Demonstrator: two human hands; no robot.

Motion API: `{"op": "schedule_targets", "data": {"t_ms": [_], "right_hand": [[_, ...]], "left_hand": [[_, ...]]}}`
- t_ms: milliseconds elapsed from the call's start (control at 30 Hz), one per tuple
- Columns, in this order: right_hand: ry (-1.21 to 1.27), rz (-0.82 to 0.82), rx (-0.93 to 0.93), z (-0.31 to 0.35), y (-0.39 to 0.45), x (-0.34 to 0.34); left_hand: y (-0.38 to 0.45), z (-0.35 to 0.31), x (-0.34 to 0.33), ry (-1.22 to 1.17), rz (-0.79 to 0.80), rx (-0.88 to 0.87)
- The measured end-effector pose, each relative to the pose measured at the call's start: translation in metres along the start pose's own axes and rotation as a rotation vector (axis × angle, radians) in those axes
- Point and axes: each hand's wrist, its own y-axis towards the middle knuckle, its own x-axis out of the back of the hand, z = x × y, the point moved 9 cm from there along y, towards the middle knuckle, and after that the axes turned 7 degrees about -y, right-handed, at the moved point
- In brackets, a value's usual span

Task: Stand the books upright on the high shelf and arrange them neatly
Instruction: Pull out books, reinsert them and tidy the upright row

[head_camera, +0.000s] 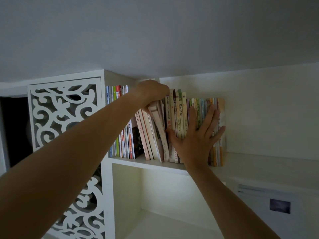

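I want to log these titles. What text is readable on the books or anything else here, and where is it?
"朝花夕拾": on the pale spine standing just left of the right hand.
"沙拉", with a cut-off character above it: on the leaning pink spine under the left hand.
Print on the other spines: too small to read.
Paper sheet at lower right: blurred.

Left hand fingers hidden behind tilted book; grip form not readable. Right hand covered lower spines of upright books; titles there unseen. Left forearm crossed row, hid middle spines of left book group. Most spine print too small to read. Dark opening left of carved panel: contents lost in shadow. Blurred paper at lower right, text illegible. Both arms cut off by bottom edge. Shelf back corners dim.
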Motion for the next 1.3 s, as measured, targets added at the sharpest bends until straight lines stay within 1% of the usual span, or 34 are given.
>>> {"op": "schedule_targets", "data": {"t_ms": [100,167,233,267,300,333,400,500,667,733,833,867,967,1033,1067,1133,1167,1233,1300], "right_hand": [[-0.002,0.003,-0.001,0.0,0.0,-0.001],[0.001,0.003,0.002,-0.001,0.0,-0.002],[0.005,0.004,0.006,0.0,0.0,-0.003],[0.006,0.004,0.008,0.0,0.0,-0.003],[0.006,0.003,0.009,0.0,0.0,-0.004],[0.005,0.002,0.01,0.001,0.0,-0.004],[0.005,-0.002,0.011,0.002,0.0,-0.004],[0.002,-0.006,0.009,0.002,-0.001,-0.003],[0.006,-0.001,0.003,0.002,-0.001,-0.004],[0.013,0.003,0.01,0.002,-0.001,-0.004],[0.008,0.009,0.01,0.001,-0.001,-0.004],[0.01,0.012,0.009,0.001,-0.001,-0.004],[0.008,0.017,0.009,0.001,-0.001,-0.005],[0.005,0.013,0.013,0.001,-0.001,-0.005],[0.006,0.009,0.015,0.001,-0.001,-0.005],[0.006,0.004,0.015,0.001,-0.001,-0.005],[0.006,0.004,0.015,0.001,-0.001,-0.004],[0.007,0.003,0.015,0.001,-0.001,-0.004],[0.007,0.006,0.016,0.001,-0.001,-0.004]], "left_hand": [[0.005,0.012,0.015,-0.106,-0.13,-0.021],[0.003,0.025,0.022,-0.195,-0.291,-0.074],[-0.005,0.035,0.024,-0.229,-0.479,-0.178],[-0.009,0.038,0.022,-0.243,-0.546,-0.228],[-0.013,0.039,0.016,-0.266,-0.576,-0.271],[-0.015,0.04,0.008,-0.294,-0.57,-0.308],[-0.016,0.04,-0.007,-0.333,-0.521,-0.344],[-0.014,0.044,-0.023,-0.38,-0.438,-0.322],[-0.017,0.043,-0.037,-0.328,-0.347,-0.272],[-0.016,0.042,-0.04,-0.339,-0.28,-0.171],[-0.007,0.048,-0.05,-0.308,-0.061,0.014],[-0.007,0.051,-0.051,-0.292,-0.011,0.063],[-0.008,0.052,-0.048,-0.277,0.067,0.149],[-0.007,0.049,-0.046,-0.165,0.121,0.175],[-0.005,0.049,-0.049,-0.113,0.177,0.198],[-0.005,0.052,-0.056,-0.084,0.317,0.271],[-0.007,0.052,-0.057,-0.084,0.348,0.293],[-0.008,0.051,-0.056,-0.052,0.348,0.282],[-0.01,0.052,-0.057,-0.046,0.312,0.26]]}}
